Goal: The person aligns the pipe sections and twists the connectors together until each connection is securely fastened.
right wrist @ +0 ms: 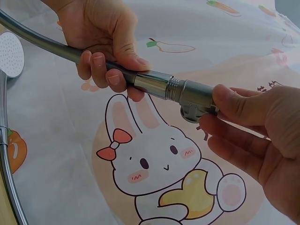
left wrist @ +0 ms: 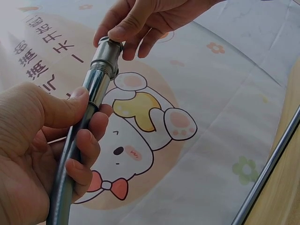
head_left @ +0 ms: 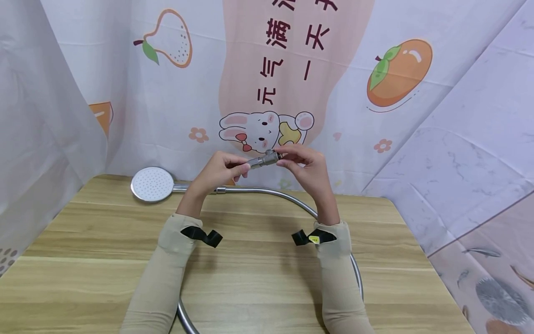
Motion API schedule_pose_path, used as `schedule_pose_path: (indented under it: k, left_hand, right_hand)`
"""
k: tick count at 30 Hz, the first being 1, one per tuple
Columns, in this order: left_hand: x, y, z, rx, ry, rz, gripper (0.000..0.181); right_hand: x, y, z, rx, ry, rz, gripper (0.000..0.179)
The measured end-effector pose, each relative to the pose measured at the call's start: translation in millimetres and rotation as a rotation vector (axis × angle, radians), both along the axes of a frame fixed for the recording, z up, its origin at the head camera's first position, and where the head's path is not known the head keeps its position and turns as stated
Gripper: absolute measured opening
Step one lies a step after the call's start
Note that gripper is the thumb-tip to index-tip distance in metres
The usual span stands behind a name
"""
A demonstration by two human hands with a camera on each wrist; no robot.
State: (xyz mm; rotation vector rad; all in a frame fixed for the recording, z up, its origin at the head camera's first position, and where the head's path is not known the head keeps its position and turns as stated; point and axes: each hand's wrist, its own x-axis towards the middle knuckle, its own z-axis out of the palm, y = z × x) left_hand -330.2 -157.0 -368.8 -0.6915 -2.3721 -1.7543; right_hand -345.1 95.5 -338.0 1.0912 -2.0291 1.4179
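Observation:
Above the back of the table, my left hand [head_left: 219, 172] grips the end of a flexible metal shower hose [right wrist: 70, 52], fingers wrapped round it just behind its shiny end nut [right wrist: 152, 83]. A grey metal angle valve [right wrist: 194, 93] with a small side knob meets that nut, and a few screw threads [right wrist: 172, 88] show between the two. My right hand [head_left: 308, 164] pinches the valve's far end between thumb and fingers. In the left wrist view the valve [left wrist: 107, 52] sits at the upper end of the tilted hose.
A round white shower head [head_left: 151, 184] with a chrome handle lies at the table's back left. Its hose [head_left: 267, 190] runs right and curves forward beneath my right arm. Behind the wooden table [head_left: 258, 278] hangs a printed curtain [head_left: 200, 83].

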Motion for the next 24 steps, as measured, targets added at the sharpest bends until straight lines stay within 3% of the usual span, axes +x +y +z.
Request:
schedule_pose_path:
  k: [6,16,24]
  left_hand:
    - [-0.7,-0.4,-0.3,0.005,0.000,0.001,0.016]
    - [-0.1,-1.4,0.2,0.009,-0.001,0.003,0.017]
    - [0.6,-0.7,1.2,0.011,0.001,-0.001,0.017]
  right_hand:
    - [-0.6,-0.7,-0.4,-0.002,0.015,0.002,0.026]
    - [-2.1,-0.2,-0.3,-0.002,0.037,0.090,0.029]
    - [-0.3,-0.3,0.0,-0.002,0.042,0.061,0.028]
